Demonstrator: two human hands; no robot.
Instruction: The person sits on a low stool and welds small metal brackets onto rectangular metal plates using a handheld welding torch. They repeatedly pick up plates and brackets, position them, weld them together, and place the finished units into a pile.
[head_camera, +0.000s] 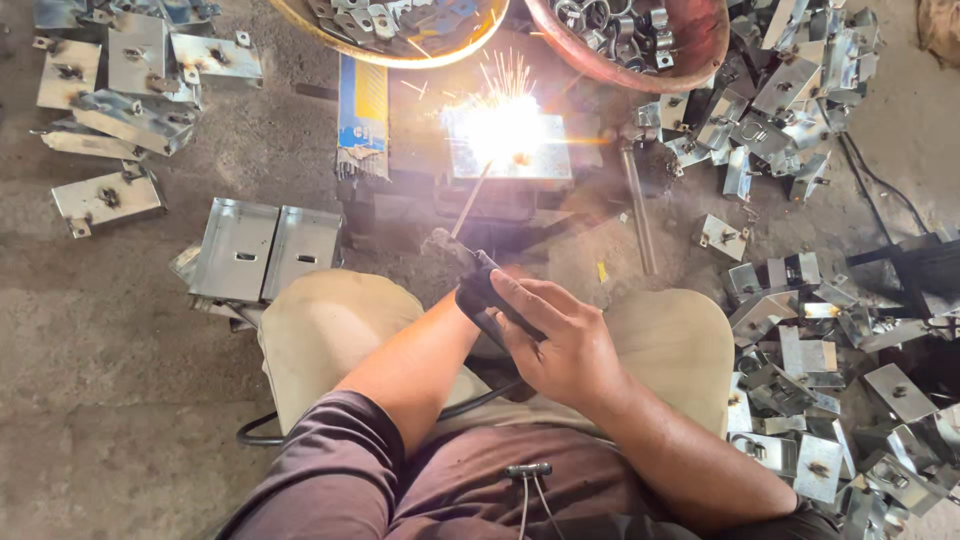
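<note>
A black electrode holder (478, 283) sits in front of my knees, gripped by both hands. My right hand (560, 345) wraps over its rear from the right. My left hand (462, 302) meets it from below and is mostly hidden under the right hand. A thin welding rod (470, 200) runs up from the holder to a small galvanised metal plate (545, 160) on the floor. A white arc (503, 132) with flying sparks burns at the rod's tip and washes out the plate's middle.
Two round bowls of metal clamps, yellow (400, 52) and red (690, 60), stand at the top. Piles of galvanised brackets lie at the left (130, 90) and right (800, 330). Two folded plates (265, 248), a blue rod box (362, 110) and a steel bar (638, 215) surround the weld.
</note>
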